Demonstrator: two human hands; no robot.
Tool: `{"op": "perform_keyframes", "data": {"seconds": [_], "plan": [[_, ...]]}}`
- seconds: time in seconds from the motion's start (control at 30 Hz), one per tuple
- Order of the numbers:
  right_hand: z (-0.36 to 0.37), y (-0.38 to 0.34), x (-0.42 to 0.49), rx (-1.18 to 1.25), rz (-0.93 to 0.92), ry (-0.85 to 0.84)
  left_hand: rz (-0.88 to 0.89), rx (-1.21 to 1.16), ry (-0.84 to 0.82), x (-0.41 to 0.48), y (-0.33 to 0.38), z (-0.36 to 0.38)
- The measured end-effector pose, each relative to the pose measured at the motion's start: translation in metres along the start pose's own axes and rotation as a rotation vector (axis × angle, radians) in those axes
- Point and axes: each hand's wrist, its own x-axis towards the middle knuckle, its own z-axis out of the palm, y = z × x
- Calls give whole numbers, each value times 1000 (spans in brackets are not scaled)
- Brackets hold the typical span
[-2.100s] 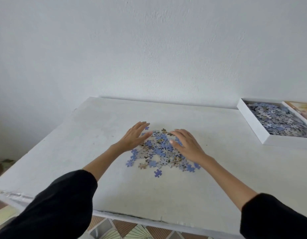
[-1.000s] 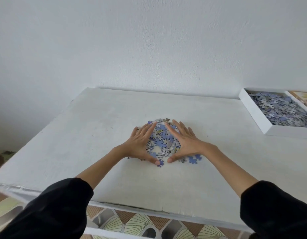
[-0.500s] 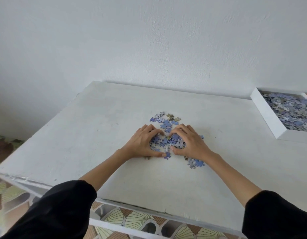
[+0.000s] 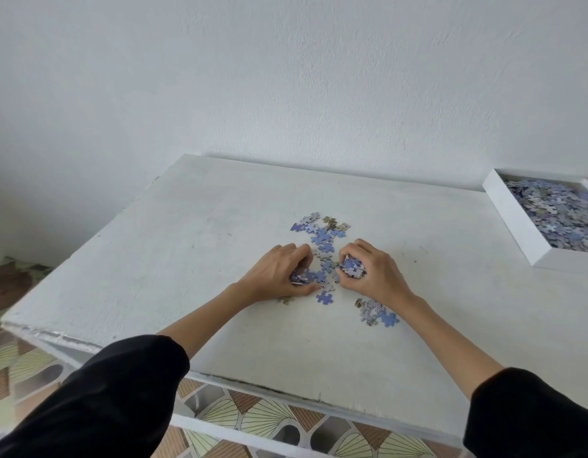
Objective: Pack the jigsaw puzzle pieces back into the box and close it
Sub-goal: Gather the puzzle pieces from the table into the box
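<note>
Loose blue and grey puzzle pieces (image 4: 320,234) lie scattered at the middle of the white table (image 4: 193,233). My left hand (image 4: 276,276) is curled around a small clump of pieces on the table. Just to its right, my right hand (image 4: 373,276) is closed on another bunch of pieces. A few stray pieces (image 4: 376,314) sit by my right wrist, and one blue piece (image 4: 324,297) lies between my hands. The open white box (image 4: 517,233), holding several pieces, stands at the far right, partly cut off by the frame.
The table stands against a white wall (image 4: 286,77). Its near edge (image 4: 253,388) runs below my forearms, with patterned floor tiles (image 4: 253,421) beneath. The table's left edge drops off toward the floor.
My hands swept in from both sides of the pile, pushed the pieces together, then curled shut on clumps of them. Some pieces were left behind at the far side and by my right wrist.
</note>
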Motion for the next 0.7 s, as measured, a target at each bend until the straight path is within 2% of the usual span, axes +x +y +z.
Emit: {"op": "perform_keyframes", "data": {"seconds": [0.17,0.33,0.7], "plan": [[-1,0,0,134,41,129,7,-22,19,-2,4,0],[-12,-1,2,366,205,162,-24,-102,25,-3,2,0],[-73,3,-2,439,226,176,133,-335,142,49,48,-14]]}}
